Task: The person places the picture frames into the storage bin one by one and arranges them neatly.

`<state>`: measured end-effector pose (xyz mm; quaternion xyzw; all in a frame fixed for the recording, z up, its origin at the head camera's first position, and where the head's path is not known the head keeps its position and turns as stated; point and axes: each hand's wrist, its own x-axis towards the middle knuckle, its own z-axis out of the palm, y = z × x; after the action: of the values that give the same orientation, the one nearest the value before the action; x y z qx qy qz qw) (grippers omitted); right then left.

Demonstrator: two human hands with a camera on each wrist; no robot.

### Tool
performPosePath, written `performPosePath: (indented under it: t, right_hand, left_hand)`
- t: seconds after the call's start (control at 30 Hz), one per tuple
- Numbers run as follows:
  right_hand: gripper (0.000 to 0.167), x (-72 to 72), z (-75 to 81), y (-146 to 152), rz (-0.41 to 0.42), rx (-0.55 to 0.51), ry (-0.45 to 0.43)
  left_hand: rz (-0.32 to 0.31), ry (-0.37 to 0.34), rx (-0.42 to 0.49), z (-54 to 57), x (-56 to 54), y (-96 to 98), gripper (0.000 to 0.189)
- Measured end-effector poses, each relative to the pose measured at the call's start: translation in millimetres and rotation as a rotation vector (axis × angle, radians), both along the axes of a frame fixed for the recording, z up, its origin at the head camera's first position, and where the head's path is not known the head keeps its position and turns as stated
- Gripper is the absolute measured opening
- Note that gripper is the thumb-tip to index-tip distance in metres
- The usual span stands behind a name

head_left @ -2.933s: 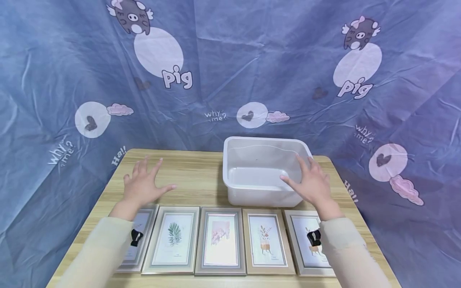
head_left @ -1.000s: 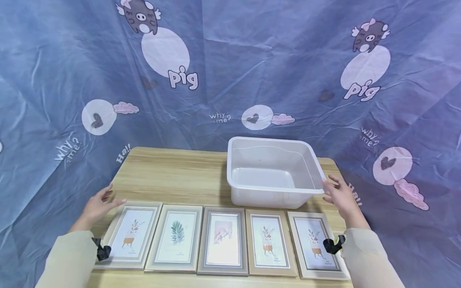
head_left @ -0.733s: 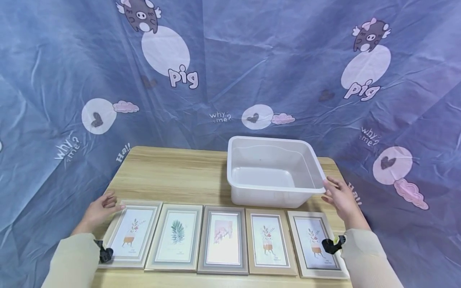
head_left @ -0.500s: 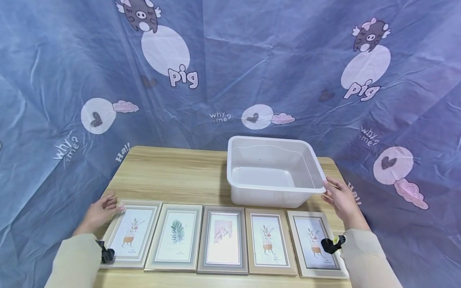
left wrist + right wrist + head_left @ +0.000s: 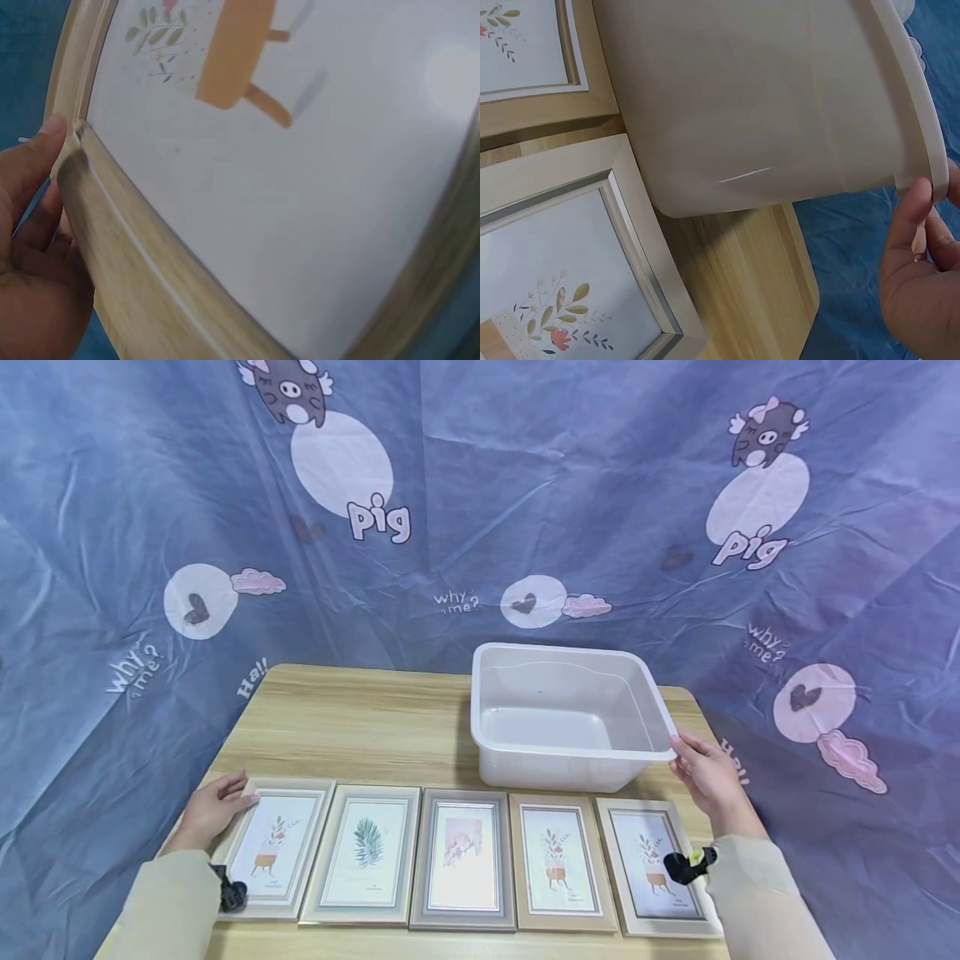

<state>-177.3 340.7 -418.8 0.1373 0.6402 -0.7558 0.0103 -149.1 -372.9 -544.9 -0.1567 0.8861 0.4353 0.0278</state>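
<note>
My left hand (image 5: 210, 817) holds the upper left corner of the leftmost picture frame (image 5: 268, 900), a pale wooden one with a potted-plant print. In the left wrist view, the thumb (image 5: 52, 129) lies on the frame's corner and the other fingers are curled against its outer side. At the right, my right hand (image 5: 708, 775) pinches the near right corner of the rim of a white plastic bin (image 5: 562, 767). The right wrist view has the thumb (image 5: 913, 206) under the rim, with fingers over it. Nothing is inside the bin.
Several more picture frames lie in a row along the table's front: one with a green leaf (image 5: 367, 843), a grey one with pink flowers (image 5: 462, 852), and two with plant prints. Wooden table (image 5: 360, 714) shows left of the bin. Blue printed cloth (image 5: 480, 510) hangs behind.
Both hands were spread above the table, then moved outward and down. The left has closed on the leftmost frame's corner, the right on the bin's rim. Bin and frames look unmoved.
</note>
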Motion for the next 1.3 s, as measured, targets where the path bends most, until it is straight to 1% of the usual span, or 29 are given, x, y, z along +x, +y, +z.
performPosePath:
  t: [0.03, 0.1, 0.23, 0.43, 0.7, 0.83, 0.93, 1.1, 1.17, 1.27, 1.3]
  right_hand:
    - [0.013, 0.0, 0.3, 0, 0.000, -0.007, 0.005]
    - [0.010, -0.1, 0.8, -1, -0.004, -0.027, 0.014]
    - [0.019, -0.5, 2.0, -2, -0.015, -0.058, 0.013]
    - [0.022, -1.8, 2.7, -4, -0.037, -0.064, -0.013]
    - [0.022, -1.8, 3.4, -6, -0.042, -0.063, -0.025]
    - [0.022, -1.7, 3.6, -7, -0.048, -0.046, -0.030]
    - [0.020, -1.2, 3.9, -7, -0.057, -0.037, -0.033]
    - [0.018, -0.5, 3.6, -7, -0.072, -0.031, -0.036]
    - [0.014, -0.6, 3.1, -7, -0.076, -0.024, -0.037]
    - [0.006, -1.2, 3.0, -7, -0.077, -0.006, -0.039]
    - [0.009, -1.4, 3.2, -7, -0.076, 0.002, -0.039]
  left_hand:
    - [0.011, -0.001, -0.007, -1.4, -0.4, 0.2, 0.064]
    - [0.032, 0.000, -0.020, -3.8, -0.7, 0.6, 0.061]
    - [0.057, 0.007, -0.048, -5.9, 0.1, 1.3, 0.058]
    - [0.083, 0.009, -0.095, -5.5, 2.4, 3.1, 0.050]
    - [0.104, 0.001, -0.104, -3.3, 2.3, 4.7, 0.044]
    - [0.108, -0.010, -0.088, -1.8, 1.2, 3.7, 0.044]
    - [0.097, -0.001, -0.069, -0.2, 0.8, 2.6, 0.044]
    - [0.051, 0.048, -0.076, 1.9, 0.8, -1.3, 0.043]
    - [0.032, 0.062, -0.076, 2.5, 0.7, -3.7, 0.043]
    - [0.015, 0.074, -0.041, 4.0, 0.8, -7.1, 0.043]
    - [0.011, 0.080, -0.027, 4.6, 0.5, -8.3, 0.044]
